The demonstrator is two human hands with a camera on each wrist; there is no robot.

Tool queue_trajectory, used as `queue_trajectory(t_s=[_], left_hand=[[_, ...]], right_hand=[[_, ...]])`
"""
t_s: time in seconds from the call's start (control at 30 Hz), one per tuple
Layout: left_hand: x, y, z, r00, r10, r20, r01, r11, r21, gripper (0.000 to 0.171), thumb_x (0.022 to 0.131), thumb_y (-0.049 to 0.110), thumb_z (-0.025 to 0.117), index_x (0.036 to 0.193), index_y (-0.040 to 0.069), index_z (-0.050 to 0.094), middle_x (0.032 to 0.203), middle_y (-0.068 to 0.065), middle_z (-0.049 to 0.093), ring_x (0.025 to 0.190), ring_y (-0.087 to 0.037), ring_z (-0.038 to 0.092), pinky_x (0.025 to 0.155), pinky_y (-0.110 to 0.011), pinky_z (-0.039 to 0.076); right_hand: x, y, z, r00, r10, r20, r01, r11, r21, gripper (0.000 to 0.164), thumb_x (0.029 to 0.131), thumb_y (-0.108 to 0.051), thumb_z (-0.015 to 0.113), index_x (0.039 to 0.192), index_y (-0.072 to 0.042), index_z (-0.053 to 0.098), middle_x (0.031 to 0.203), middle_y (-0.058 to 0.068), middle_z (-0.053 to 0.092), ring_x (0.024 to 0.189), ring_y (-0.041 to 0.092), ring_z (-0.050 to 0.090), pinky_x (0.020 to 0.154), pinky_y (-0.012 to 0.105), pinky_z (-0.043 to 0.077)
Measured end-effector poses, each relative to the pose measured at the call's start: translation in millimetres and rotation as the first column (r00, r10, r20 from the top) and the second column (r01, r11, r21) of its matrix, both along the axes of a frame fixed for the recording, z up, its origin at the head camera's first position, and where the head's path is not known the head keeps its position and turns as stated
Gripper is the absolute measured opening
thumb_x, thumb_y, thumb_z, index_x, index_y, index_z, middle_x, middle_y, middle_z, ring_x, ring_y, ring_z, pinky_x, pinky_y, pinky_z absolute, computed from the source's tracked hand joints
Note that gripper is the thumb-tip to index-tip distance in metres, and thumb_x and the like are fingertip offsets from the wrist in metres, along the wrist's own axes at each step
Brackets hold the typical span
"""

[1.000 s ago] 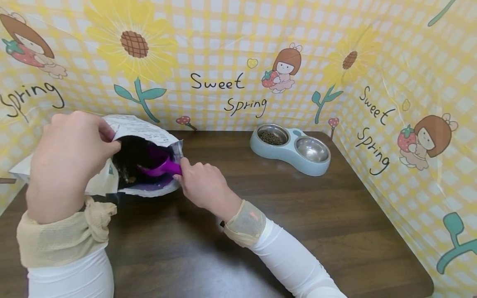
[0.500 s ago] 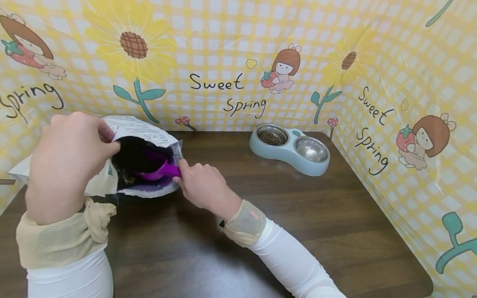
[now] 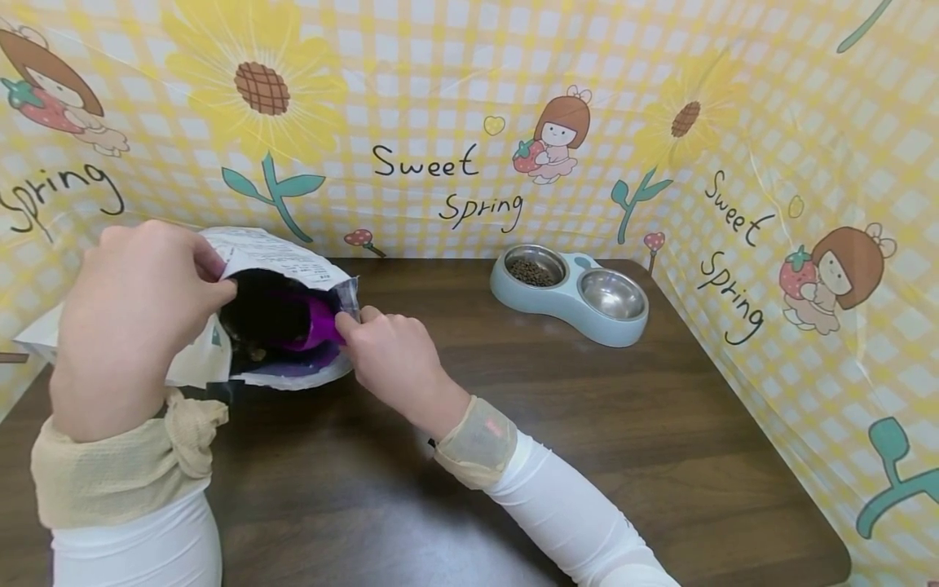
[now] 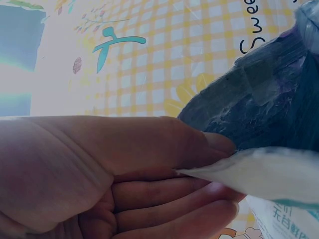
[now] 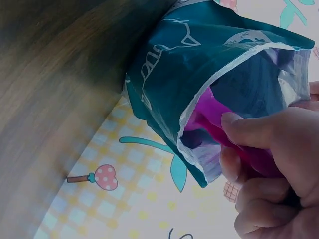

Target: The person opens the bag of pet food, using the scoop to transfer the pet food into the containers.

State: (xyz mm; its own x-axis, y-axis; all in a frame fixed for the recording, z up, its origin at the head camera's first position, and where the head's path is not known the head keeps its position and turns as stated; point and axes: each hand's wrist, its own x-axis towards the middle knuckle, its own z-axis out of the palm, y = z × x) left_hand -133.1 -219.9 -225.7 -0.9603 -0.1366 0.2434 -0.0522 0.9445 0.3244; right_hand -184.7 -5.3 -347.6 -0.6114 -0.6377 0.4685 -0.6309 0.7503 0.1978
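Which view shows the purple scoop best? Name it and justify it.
The right wrist view: the purple scoop appears large there, held in the right grip and reaching into the bag. The head view shows it smaller, partly lost in shadow. The left wrist view shows none of it.

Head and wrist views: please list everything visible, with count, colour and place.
Bag: one, white and teal, table's left
Scoop: one, purple, in bag mouth
Bowl stand: one, pale blue, table's far right
Metal bowls: two, silver, in stand
Pellets: many, brown, in left bowl
Table: one, brown, centre
Printed covering: count unclear, yellow and white, around table
Bright patch: one, whitish, left wrist view
Wrist wraps: two, beige, on wrists
Sleeves: two, white, on arms
Left hand: one, pinching bag edge
Right hand: one, gripping scoop
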Motion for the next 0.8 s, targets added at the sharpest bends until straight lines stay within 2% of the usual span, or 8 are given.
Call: queue_trajectory(t_s=[0.1, 0.23, 0.4, 0.5, 0.63, 0.8], left_hand=[[-0.1, -0.4, -0.3, 1.000, 0.000, -0.001, 0.000, 1.000, 0.002, 0.021, 0.096, 0.015, 0.070, 0.102, -0.002, 0.080, 0.095, -0.028, 0.077, 0.088, -0.054, 0.063, 0.056, -0.050, 0.052], [-0.8, -0.9, -0.8, 1.000, -0.006, -0.008, 0.006, 1.000, 0.003, 0.020, 0.095, 0.014, 0.069, 0.100, -0.001, 0.081, 0.087, -0.024, 0.077, 0.085, -0.051, 0.063, 0.052, -0.040, 0.047], [-2.5, -1.7, -1.6, 1.000, -0.010, -0.013, 0.010, 1.000, -0.003, 0.020, 0.095, 0.014, 0.070, 0.100, -0.002, 0.081, 0.088, -0.025, 0.077, 0.084, -0.051, 0.064, 0.053, -0.045, 0.049], [-3.0, -1.5, -1.9, 1.000, -0.011, -0.015, 0.011, 1.000, -0.004, 0.020, 0.095, 0.014, 0.070, 0.100, -0.001, 0.081, 0.084, -0.023, 0.077, 0.081, -0.049, 0.064, 0.051, -0.042, 0.048], [-3.0, -1.6, -2.2, 1.000, -0.011, -0.012, 0.011, 1.000, -0.002, 0.019, 0.095, 0.014, 0.070, 0.100, -0.001, 0.081, 0.080, -0.020, 0.076, 0.080, -0.048, 0.064, 0.050, -0.038, 0.046], [-1.7, -1.9, -2.1, 1.000, -0.010, -0.006, 0.010, 1.000, -0.010, 0.021, 0.096, 0.014, 0.070, 0.102, -0.002, 0.080, 0.089, -0.025, 0.077, 0.087, -0.054, 0.063, 0.060, -0.054, 0.053]], right_hand=[[0.6, -0.8, -0.3, 0.997, -0.012, -0.076, 0.014, 1.000, 0.022, 0.015, 0.105, -0.021, 0.065, 0.117, -0.023, 0.074, 0.093, -0.002, 0.077, 0.070, 0.014, 0.075, 0.054, 0.029, 0.061], [0.0, -1.0, -1.3, 0.992, -0.021, -0.127, 0.025, 0.999, 0.031, 0.022, 0.106, -0.017, 0.061, 0.122, -0.024, 0.074, 0.097, -0.002, 0.077, 0.070, 0.013, 0.073, 0.055, 0.027, 0.061], [-0.3, -0.8, -1.4, 0.988, -0.018, -0.155, 0.023, 0.999, 0.027, 0.024, 0.109, -0.018, 0.060, 0.126, -0.024, 0.075, 0.098, -0.002, 0.078, 0.069, 0.012, 0.073, 0.053, 0.026, 0.059], [0.4, -0.9, -0.8, 0.986, -0.015, -0.165, 0.020, 0.999, 0.030, 0.024, 0.110, -0.018, 0.059, 0.127, -0.024, 0.075, 0.098, -0.002, 0.078, 0.068, 0.011, 0.072, 0.052, 0.025, 0.058], [0.6, -0.1, 1.4, 0.993, -0.028, -0.117, 0.031, 0.999, 0.027, 0.021, 0.108, -0.018, 0.061, 0.121, -0.024, 0.075, 0.094, -0.003, 0.076, 0.067, 0.012, 0.073, 0.052, 0.027, 0.059], [-1.0, 3.2, 7.7, 0.999, -0.032, 0.013, 0.032, 0.999, -0.009, 0.009, 0.103, -0.024, 0.070, 0.110, -0.021, 0.074, 0.088, -0.003, 0.074, 0.068, 0.014, 0.075, 0.054, 0.031, 0.061]])
